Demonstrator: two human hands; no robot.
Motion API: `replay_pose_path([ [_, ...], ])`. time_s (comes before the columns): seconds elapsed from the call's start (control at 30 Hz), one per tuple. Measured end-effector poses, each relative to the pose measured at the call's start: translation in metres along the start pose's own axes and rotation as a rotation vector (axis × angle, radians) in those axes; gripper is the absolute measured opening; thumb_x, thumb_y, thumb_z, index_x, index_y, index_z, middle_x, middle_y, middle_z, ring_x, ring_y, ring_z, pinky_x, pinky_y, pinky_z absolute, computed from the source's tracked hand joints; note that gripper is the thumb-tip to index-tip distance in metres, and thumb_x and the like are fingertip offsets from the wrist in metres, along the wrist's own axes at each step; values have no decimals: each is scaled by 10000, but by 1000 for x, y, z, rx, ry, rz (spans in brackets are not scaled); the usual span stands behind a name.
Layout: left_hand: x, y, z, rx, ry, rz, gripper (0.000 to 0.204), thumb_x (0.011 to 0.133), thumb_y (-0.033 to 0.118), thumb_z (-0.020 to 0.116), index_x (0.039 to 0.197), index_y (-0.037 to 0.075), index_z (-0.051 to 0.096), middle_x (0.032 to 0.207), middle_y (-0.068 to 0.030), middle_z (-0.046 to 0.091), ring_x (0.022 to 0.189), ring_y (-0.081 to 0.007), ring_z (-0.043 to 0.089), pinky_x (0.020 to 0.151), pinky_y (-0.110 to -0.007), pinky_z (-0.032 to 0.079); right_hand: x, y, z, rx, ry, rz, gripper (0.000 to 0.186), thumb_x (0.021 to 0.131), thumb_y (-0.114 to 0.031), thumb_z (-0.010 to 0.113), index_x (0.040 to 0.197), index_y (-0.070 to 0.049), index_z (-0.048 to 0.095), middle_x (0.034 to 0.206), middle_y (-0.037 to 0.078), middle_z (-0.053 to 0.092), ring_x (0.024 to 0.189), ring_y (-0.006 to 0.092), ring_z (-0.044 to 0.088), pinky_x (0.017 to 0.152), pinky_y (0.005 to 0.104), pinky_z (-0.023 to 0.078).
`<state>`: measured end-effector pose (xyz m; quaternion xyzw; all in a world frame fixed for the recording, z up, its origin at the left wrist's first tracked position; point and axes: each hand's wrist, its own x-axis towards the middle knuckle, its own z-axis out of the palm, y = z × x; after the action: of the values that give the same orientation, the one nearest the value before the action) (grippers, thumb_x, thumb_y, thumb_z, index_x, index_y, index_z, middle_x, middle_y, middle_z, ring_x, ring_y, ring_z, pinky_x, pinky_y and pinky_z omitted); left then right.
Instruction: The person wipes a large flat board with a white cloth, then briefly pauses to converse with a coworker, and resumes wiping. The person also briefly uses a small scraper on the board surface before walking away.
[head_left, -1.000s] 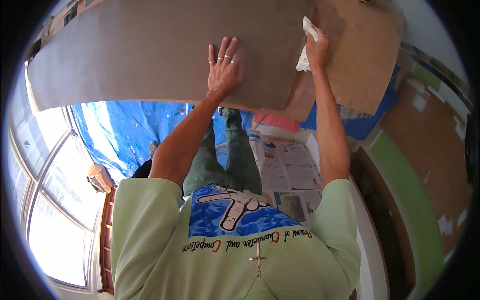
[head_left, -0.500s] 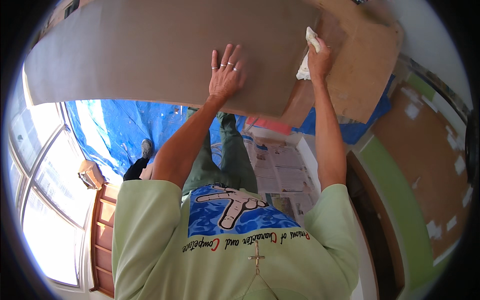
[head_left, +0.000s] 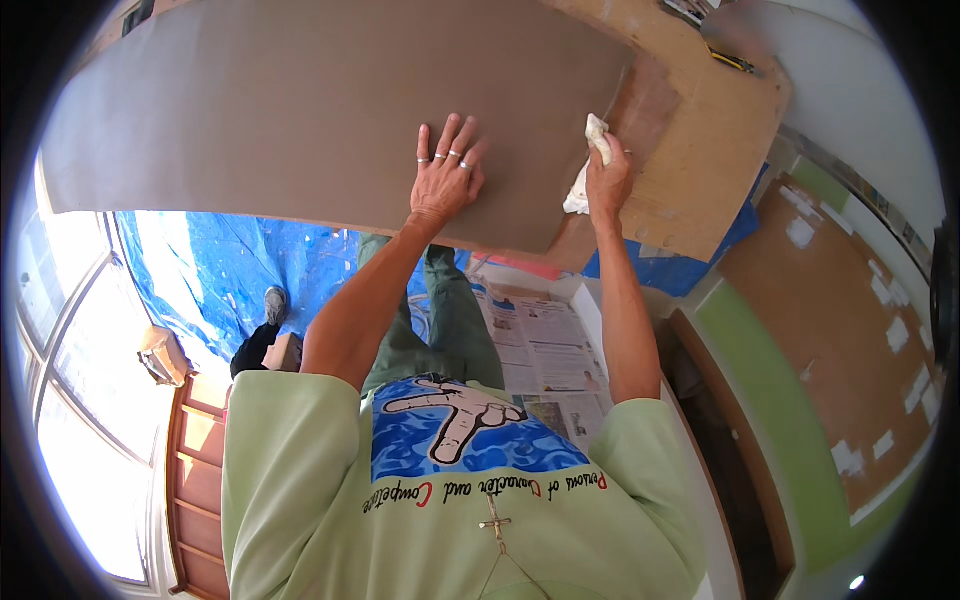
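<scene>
A large grey-brown sheet (head_left: pixel 270 110) spreads across the upper part of the view. My left hand (head_left: pixel 447 180) lies flat on it near its front edge, fingers spread, rings showing on several of them. In my right hand (head_left: pixel 611 178) is a crumpled white cloth (head_left: pixel 577 196), gripped at the right-hand end of the sheet. One end of the cloth sticks up past my fingers and the rest hangs below. Beneath the sheet's right end lies a tan board (head_left: pixel 705 170) with reddish-brown smears.
A yellow-and-black utility knife (head_left: pixel 732 60) lies at the board's far right. Blue tarp (head_left: pixel 225 250) and newspapers (head_left: pixel 545 345) cover floor below. Another person's shoe (head_left: pixel 276 303) shows at left, near windows (head_left: pixel 90 400). A brown panel with white patches (head_left: pixel 815 330) stands right.
My right hand has come nearer with the cloth, along the sheet's right end. The left hand stays flat on the sheet. The view has shifted slightly, revealing the utility knife.
</scene>
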<state>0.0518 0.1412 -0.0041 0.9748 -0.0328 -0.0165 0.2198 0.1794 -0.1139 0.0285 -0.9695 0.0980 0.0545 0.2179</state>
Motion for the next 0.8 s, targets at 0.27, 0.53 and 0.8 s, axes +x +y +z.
replay_pose_path([
  [0.27,-1,-2,1,38,-70,5,459,920,259,619,1371,197,562,1617,-54,364,1566,-274,201,1252,-640,104,12,1,3,69,7,45,320,940,-260,701,1205,-81,718,1032,197,719,943,374,696,808,457,534],
  [0.53,-2,-1,-1,-31,-65,4,498,898,268,621,1384,195,545,1612,-70,366,1559,-289,213,1249,-643,100,-6,-4,2,66,63,8,296,928,-205,714,1208,-107,721,1029,191,709,943,363,698,802,452,537],
  [0.8,2,-1,-8,-115,-40,14,534,863,334,626,1361,153,563,1624,-92,349,1564,-302,190,1245,-647,73,-29,-13,-3,-57,-54,229,297,926,-176,714,1208,-84,709,1026,182,704,953,370,683,806,460,532],
])
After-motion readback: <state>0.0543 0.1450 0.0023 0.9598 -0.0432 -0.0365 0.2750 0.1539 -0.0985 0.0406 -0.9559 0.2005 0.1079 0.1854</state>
